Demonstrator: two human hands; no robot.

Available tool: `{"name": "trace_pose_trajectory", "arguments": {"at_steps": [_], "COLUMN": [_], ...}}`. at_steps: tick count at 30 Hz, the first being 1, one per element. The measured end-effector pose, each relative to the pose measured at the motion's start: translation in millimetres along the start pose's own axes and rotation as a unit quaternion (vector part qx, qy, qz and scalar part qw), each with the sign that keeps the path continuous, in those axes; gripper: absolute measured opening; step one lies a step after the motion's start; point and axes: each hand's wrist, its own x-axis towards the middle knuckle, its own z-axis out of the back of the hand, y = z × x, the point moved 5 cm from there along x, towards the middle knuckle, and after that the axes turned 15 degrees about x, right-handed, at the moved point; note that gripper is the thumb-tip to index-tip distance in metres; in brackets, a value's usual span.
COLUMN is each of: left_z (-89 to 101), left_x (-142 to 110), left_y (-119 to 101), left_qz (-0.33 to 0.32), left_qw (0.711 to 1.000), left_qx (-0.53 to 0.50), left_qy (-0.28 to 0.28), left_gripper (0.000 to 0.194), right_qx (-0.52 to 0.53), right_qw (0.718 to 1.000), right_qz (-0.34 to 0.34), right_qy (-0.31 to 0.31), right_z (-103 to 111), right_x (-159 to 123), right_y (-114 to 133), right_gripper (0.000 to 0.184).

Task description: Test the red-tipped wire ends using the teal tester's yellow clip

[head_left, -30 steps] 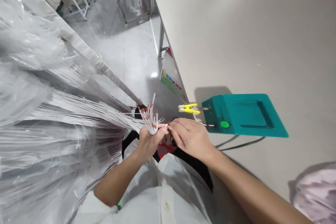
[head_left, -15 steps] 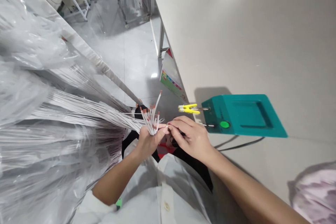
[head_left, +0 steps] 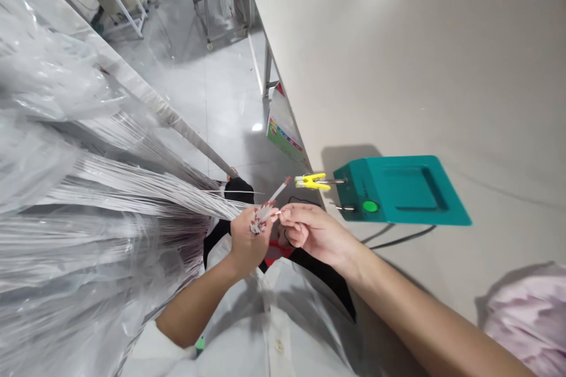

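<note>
The fingers of the left hand (head_left: 247, 242) are closed around a bundle of white wires (head_left: 190, 189), whose reddish tips (head_left: 256, 226) project from the top of the fist; the lengths run off to the left of these fingers. The thumb and forefinger of the right hand (head_left: 325, 238) appear pinched on a single wire end (head_left: 280, 212), just beside the left fingertips; the exact contact is too small to confirm. The step in hand is judged to be fingertip handling of this one end. The next move calls for a steady left grip and a fine right pinch, lest the end slip. To the right of the right fingers, near but apart, a teal device (head_left: 418, 191) rests on the counter (head_left: 398, 70); its metal prong (head_left: 346, 208) and yellow clip (head_left: 315, 181) occupy the side nearest the fingers.
</note>
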Motion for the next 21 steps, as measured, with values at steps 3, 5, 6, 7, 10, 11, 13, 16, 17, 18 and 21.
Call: {"name": "trace_pose_trajectory", "arguments": {"at_steps": [3, 5, 6, 7, 10, 11, 13, 16, 17, 18, 21], "left_z": [-1.2, 1.1, 2.5, 3.7, 5.3, 5.2, 2.8, -1.8, -2.6, -2.8, -2.6], "left_x": [0.3, 2.1, 3.2, 4.4, 7.6, 8.3, 8.9, 9.5, 10.2, 11.4, 18.0], "left_y": [0.3, -0.6, -1.3, -2.4, -7.8, -9.6, -12.1, -14.7, -15.6, -16.3, -16.1], "left_qz": [-0.017, 0.004, 0.021, 0.036, 0.051, 0.050, 0.049, 0.057, 0.062, 0.069, 0.116], "left_qw": [0.999, 0.999, 0.999, 0.998, 0.997, 0.996, 0.995, 0.991, 0.990, 0.989, 0.983], "left_qx": [0.023, 0.012, 0.001, -0.011, -0.032, -0.033, -0.033, -0.042, -0.047, -0.053, -0.087], "left_qy": [0.022, 0.030, 0.034, 0.039, 0.055, 0.059, 0.078, 0.113, 0.121, 0.123, 0.113], "left_gripper": [0.014, 0.014, 0.015, 0.016, 0.015, 0.014, 0.013, 0.015, 0.015, 0.014, 0.016], "right_qx": [0.035, 0.004, -0.022, -0.057, -0.212, -0.284, -0.444, -0.639, -0.677, -0.701, -0.723], "right_qw": [0.998, 1.000, 1.000, 0.996, 0.954, 0.919, 0.801, 0.573, 0.514, 0.468, 0.390], "right_qz": [-0.051, -0.016, 0.020, 0.061, 0.212, 0.275, 0.403, 0.513, 0.527, 0.538, 0.568], "right_qy": [0.029, 0.012, -0.005, -0.019, -0.019, -0.008, 0.010, 0.007, 0.002, -0.005, -0.035], "right_z": [-0.7, 1.6, 3.2, 4.1, -0.8, -5.3, -16.3, -29.0, -31.0, -32.4, -34.2], "right_x": [0.3, 0.3, 0.1, -0.5, -5.5, -9.0, -19.2, -33.8, -37.4, -41.2, -53.3], "right_y": [-3.3, 0.0, 3.2, 6.9, 19.7, 24.3, 30.7, 30.7, 30.8, 32.5, 47.1], "right_gripper": [0.015, 0.019, 0.022, 0.025, 0.029, 0.026, 0.020, 0.019, 0.018, 0.016, 0.012]}}
